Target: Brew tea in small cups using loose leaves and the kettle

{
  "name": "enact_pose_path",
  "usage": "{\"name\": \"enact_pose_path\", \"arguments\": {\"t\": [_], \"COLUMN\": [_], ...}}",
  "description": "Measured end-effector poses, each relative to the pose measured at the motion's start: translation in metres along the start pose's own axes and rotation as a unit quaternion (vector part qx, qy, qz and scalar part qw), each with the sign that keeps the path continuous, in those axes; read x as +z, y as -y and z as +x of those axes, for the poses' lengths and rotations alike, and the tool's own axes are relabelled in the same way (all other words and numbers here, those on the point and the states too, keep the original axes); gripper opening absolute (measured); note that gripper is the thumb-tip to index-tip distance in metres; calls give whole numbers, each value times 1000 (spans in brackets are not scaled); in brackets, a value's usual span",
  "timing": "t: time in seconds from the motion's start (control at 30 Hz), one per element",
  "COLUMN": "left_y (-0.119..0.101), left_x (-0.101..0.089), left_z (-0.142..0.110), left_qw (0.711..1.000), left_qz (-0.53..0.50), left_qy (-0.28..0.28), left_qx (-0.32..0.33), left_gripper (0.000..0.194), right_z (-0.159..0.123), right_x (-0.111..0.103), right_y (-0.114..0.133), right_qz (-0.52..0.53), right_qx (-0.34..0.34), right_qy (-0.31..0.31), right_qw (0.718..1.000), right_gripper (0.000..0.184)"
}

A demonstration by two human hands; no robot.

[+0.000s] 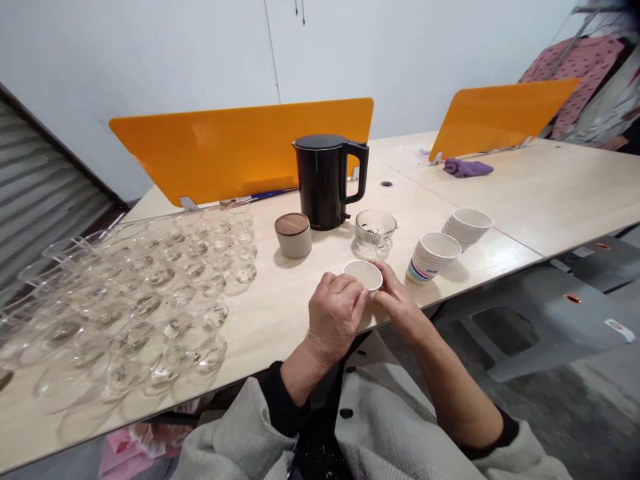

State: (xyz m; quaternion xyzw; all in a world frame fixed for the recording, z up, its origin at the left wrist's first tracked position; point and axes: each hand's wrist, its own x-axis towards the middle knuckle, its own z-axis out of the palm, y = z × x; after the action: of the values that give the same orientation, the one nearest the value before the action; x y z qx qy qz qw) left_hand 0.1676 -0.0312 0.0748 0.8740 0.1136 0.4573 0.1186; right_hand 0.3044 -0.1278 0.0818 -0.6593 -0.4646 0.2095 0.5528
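Observation:
Near the front edge of the table, a white paper cup point(363, 274) is between my two hands, its opening facing up. My right hand point(395, 297) is wrapped around its right side. Curled fingers of my left hand point(337, 308) grip the near left of the rim and hide much of the cup's wall. Just beyond it stands a ribbed glass cup point(375, 233) with dark leaf-like bits inside. Two stacks of paper cups are to the right, the nearer stack point(433, 257) printed with coloured bands and the farther stack point(466, 229) plain white.
Many clear cups point(150, 300) with dark bits in them crowd the table's left. A black electric kettle point(323, 180) and a grey canister point(293, 243) with a wooden lid stand behind. Orange partitions point(240, 150) line the back. A purple cloth point(467, 168) lies far right; grey chairs point(540, 300) sit below.

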Motion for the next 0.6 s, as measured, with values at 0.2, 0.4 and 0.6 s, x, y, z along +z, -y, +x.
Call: {"name": "enact_pose_path", "arguments": {"t": [0.2,0.4,0.6], "left_y": [16,24,12], "left_x": [-4,17,26], "left_z": [-14,-16,2], "left_qw": [984,929,870], "left_qz": [-132,-288,-392], "left_qy": [-52,54,58], "left_qx": [-109,-224,-293], "left_gripper": [54,105,69], "right_z": [-12,-14,-3], "right_x": [-3,-4,8], "right_y": [-2,18,28], "right_qz": [-37,-303,-350], "right_qx": [-53,-236,-312], "right_qy": [-48,-98,-23], "right_qw": [997,918,883], "right_gripper": [65,18,12]}}
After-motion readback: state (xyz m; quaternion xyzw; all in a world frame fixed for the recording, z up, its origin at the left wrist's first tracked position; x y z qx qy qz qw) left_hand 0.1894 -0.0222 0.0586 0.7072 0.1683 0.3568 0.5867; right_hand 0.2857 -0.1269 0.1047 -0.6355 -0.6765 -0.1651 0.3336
